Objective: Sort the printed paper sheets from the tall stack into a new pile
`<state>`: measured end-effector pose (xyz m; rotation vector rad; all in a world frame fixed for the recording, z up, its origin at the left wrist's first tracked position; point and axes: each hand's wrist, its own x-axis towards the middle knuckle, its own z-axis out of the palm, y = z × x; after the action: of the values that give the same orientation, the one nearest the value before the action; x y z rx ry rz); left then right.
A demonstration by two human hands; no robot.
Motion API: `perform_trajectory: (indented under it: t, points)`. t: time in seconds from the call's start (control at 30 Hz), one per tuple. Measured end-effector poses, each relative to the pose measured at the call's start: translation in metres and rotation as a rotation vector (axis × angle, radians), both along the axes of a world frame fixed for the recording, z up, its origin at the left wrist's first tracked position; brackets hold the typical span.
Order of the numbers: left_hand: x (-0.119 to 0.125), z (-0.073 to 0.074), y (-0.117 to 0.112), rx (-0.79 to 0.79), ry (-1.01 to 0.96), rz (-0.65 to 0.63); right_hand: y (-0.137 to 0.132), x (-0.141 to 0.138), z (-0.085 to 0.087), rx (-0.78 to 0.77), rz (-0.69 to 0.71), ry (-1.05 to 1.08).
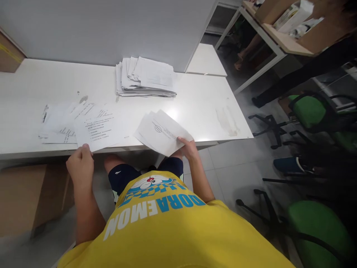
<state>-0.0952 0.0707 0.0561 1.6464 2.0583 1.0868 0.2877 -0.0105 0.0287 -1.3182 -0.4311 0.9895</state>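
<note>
Pinched at its lower left corner, a printed sheet of paper (99, 131) is in my left hand (82, 163), just above the desk's front edge. Loose printed papers (60, 119) lie spread beside and beneath it. My right hand (189, 148) grips the lower right edge of some overlapping white sheets (167, 132), thumb on top and fingers hidden underneath. The top sheet there bears an oval stamp and lines of print. Behind both hands a thick, uneven stack of papers (156, 72) lies on the white desk (200, 100).
A grey panel (111, 29) rises behind the desk. One cardboard box (9, 54) stands at the far left, another (25, 197) below the desk. To the right are green chairs (318, 230), a person's dark-trousered leg (295, 78), and a table (275, 48) with boxes.
</note>
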Motion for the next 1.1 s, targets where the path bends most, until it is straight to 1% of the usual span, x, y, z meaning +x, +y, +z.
perform_trajectory:
  t: [0.07,0.1,0.13,0.17,0.23,0.3,0.33,0.37,0.43,0.47,0.53,0.63,0.67,0.73,0.83,0.93,1.0,1.1]
  points:
    - [0.019,0.015,0.002,0.056,0.018,-0.087,0.004,0.026,0.005,-0.022,0.069,-0.134]
    - [0.033,0.019,0.005,0.103,-0.015,-0.169,0.008,0.038,0.008,-0.012,0.113,-0.209]
    - [0.049,0.021,0.009,0.146,-0.057,-0.296,0.011,0.048,0.012,0.0,0.157,-0.277]
    - [0.067,0.02,0.013,0.174,-0.074,-0.418,0.015,0.055,0.016,0.011,0.19,-0.335]
    - [0.102,0.013,0.018,0.153,-0.11,-0.651,0.019,0.058,0.024,0.026,0.218,-0.415]
    - [0.129,0.004,0.016,0.125,-0.223,-0.799,0.018,0.05,0.032,0.053,0.198,-0.461]
    - [0.139,-0.001,0.014,0.115,-0.298,-0.833,0.015,0.043,0.035,0.076,0.179,-0.479]
    - [0.145,-0.004,0.01,0.107,-0.376,-0.845,0.012,0.037,0.037,0.103,0.153,-0.495]
    - [0.149,-0.009,0.005,0.074,-0.504,-0.842,0.004,0.026,0.036,0.163,0.086,-0.505]
    - [0.149,-0.01,0.003,0.048,-0.546,-0.84,0.001,0.023,0.033,0.192,0.061,-0.495]
    - [0.144,-0.011,0.002,-0.007,-0.582,-0.864,-0.003,0.021,0.022,0.217,0.069,-0.459]
    - [0.136,-0.011,0.005,-0.068,-0.543,-0.908,-0.006,0.021,0.005,0.161,0.13,-0.433]
    - [0.134,-0.011,0.007,-0.088,-0.522,-0.912,-0.007,0.019,0.002,0.137,0.126,-0.429]
    - [0.132,-0.012,0.008,-0.114,-0.499,-0.905,-0.01,0.012,0.001,0.128,0.111,-0.411]
    - [0.132,-0.014,0.006,-0.086,-0.536,-0.881,-0.012,-0.005,0.006,0.175,0.126,-0.379]
    - [0.132,-0.014,-0.002,-0.05,-0.569,-0.814,-0.012,-0.021,0.006,0.213,0.067,-0.366]
    - [0.131,-0.011,-0.009,-0.056,-0.513,-0.806,-0.012,-0.029,0.001,0.273,0.047,-0.382]
    - [0.124,-0.004,-0.024,-0.067,-0.374,-0.814,-0.016,-0.037,-0.007,0.369,0.097,-0.421]
